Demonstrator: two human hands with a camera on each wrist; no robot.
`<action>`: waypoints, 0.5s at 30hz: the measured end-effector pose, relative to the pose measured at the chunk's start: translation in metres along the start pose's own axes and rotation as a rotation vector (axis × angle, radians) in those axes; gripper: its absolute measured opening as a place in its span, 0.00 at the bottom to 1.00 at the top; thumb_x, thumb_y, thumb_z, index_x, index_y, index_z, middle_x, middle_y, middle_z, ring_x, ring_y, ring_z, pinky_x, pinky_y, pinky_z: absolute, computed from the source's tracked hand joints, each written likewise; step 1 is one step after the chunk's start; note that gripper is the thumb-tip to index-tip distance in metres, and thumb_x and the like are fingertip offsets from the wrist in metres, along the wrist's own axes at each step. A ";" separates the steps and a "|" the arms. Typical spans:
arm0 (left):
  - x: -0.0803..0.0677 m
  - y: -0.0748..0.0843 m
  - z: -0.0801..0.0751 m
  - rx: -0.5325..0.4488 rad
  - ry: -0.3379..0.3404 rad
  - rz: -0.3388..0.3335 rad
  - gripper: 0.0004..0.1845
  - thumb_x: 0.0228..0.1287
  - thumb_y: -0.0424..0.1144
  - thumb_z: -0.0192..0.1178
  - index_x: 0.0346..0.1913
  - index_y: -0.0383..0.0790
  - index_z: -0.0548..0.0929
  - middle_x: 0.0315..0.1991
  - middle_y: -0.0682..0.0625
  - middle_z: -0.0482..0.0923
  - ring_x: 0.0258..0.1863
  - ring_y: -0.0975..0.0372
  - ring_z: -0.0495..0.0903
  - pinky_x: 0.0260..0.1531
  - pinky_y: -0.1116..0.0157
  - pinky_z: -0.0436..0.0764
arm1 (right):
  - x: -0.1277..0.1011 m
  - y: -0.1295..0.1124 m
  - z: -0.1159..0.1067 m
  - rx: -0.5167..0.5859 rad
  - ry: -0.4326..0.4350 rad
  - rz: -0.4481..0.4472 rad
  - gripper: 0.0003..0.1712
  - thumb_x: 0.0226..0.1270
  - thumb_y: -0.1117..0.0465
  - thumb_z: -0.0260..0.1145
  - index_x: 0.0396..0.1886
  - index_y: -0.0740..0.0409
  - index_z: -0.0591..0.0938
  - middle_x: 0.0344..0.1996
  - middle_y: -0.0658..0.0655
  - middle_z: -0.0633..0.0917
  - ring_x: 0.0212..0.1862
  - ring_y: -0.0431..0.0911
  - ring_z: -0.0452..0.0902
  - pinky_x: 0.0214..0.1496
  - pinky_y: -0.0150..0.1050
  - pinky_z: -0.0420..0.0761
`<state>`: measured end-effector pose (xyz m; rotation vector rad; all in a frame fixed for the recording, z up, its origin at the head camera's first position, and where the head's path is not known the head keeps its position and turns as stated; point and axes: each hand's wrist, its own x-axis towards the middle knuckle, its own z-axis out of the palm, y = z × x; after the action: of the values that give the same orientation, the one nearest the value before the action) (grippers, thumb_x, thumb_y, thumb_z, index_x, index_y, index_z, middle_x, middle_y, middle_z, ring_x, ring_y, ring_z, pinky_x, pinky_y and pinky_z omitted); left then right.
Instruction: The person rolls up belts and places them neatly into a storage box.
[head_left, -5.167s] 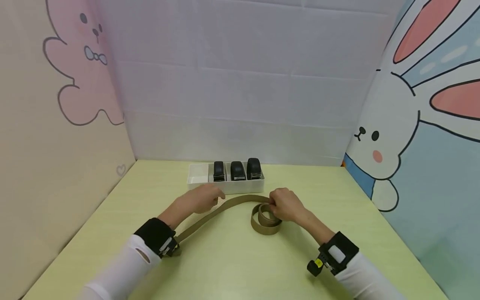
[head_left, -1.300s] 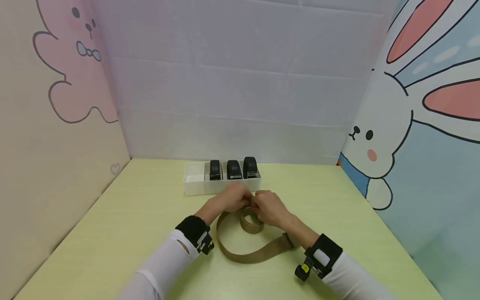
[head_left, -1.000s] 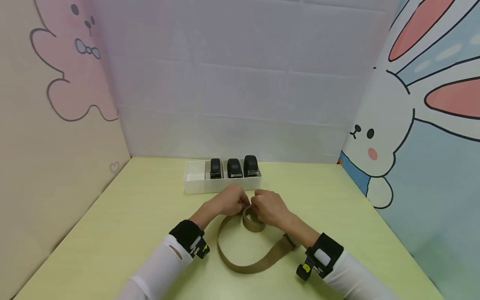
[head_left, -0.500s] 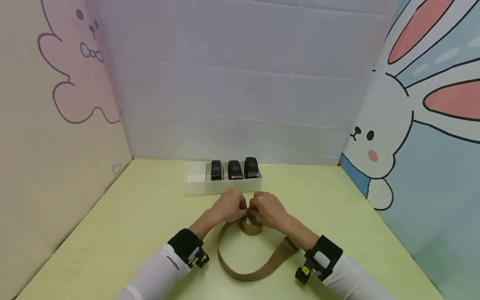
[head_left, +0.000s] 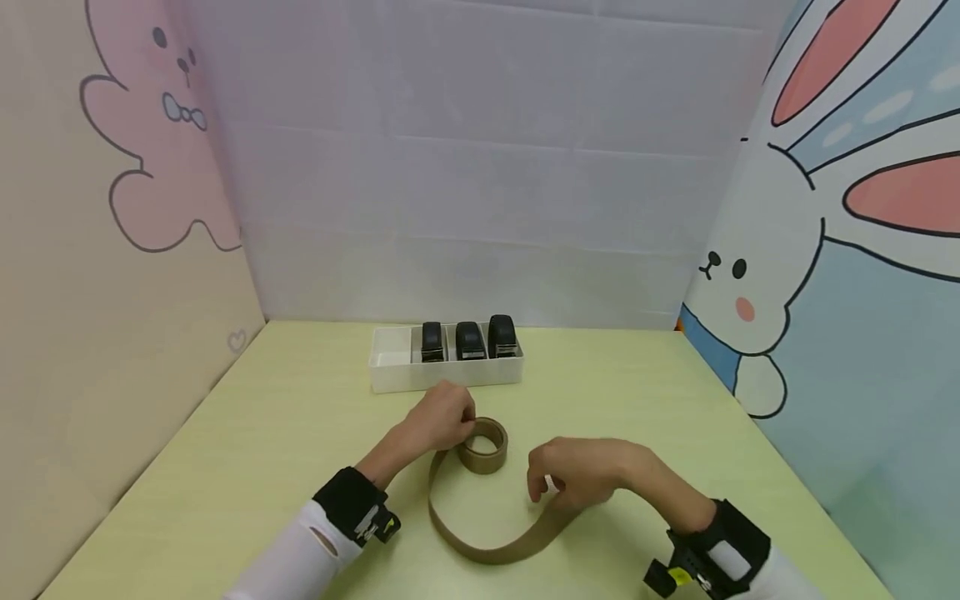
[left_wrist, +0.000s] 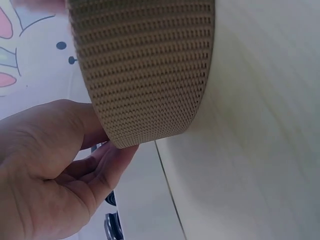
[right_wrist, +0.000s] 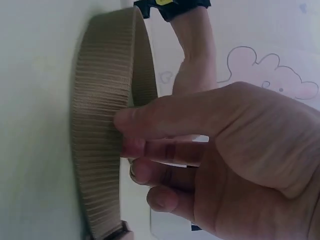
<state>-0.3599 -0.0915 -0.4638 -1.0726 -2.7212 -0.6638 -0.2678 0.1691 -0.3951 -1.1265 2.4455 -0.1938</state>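
A tan webbing belt lies on the yellow-green table (head_left: 247, 467). Its rolled coil (head_left: 483, 445) stands on edge in the middle, and a loose loop (head_left: 480, 550) runs toward me and round to the right. My left hand (head_left: 441, 421) grips the coil's left side; in the left wrist view its fingers (left_wrist: 95, 170) curl under the webbing (left_wrist: 145, 70). My right hand (head_left: 581, 471) hovers over the belt's loose tail (head_left: 558, 517) with fingers loosely curled. In the right wrist view its index fingertip (right_wrist: 122, 120) touches the strap (right_wrist: 100, 165); the thumb is hidden.
A white divided tray (head_left: 390, 375) sits behind the hands with three black rolled belts (head_left: 467, 340) in its right sections; the left section shows nothing inside. Cartoon-printed panels (head_left: 112, 292) wall the table on the left, back and right.
My right hand has left the coil and moved right and toward me, over the loose tail. The left hand stays on the coil, which now shows more fully.
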 end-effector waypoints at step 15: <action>-0.013 0.004 -0.009 -0.038 -0.005 -0.043 0.08 0.70 0.29 0.73 0.31 0.37 0.96 0.26 0.49 0.91 0.23 0.65 0.81 0.26 0.67 0.82 | -0.013 0.013 0.023 -0.052 0.307 -0.064 0.14 0.79 0.69 0.68 0.34 0.50 0.94 0.41 0.48 0.81 0.38 0.32 0.70 0.45 0.29 0.79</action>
<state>-0.3478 -0.1014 -0.4584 -1.0287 -2.7539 -0.7229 -0.2586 0.1887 -0.4149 -1.2805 2.6952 -0.3486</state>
